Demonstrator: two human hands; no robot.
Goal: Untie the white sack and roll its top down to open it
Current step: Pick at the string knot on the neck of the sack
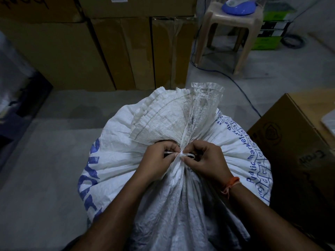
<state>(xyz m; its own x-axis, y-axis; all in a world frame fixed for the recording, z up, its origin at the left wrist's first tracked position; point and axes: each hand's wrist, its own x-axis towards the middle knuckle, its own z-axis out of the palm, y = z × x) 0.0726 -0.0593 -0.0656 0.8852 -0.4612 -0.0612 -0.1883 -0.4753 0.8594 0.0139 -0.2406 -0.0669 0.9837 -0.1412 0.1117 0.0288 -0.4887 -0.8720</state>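
Had my left hand [159, 156] and right hand [204, 158] both pinching the thin white tie cord [181, 154] cinching the white woven plastic sack [163, 187], picking the knot loose.

Both forearms are bare, with no sleeves reaching into the lower part of the frame. The right hand [204, 160] has an orange thread band [231, 184] tied round its wrist, loose frayed ends hanging. The left hand [157, 160] wears nothing.

Full white sack [154, 178] with blue print stands upright, neck still bound by a white tie [181, 154]
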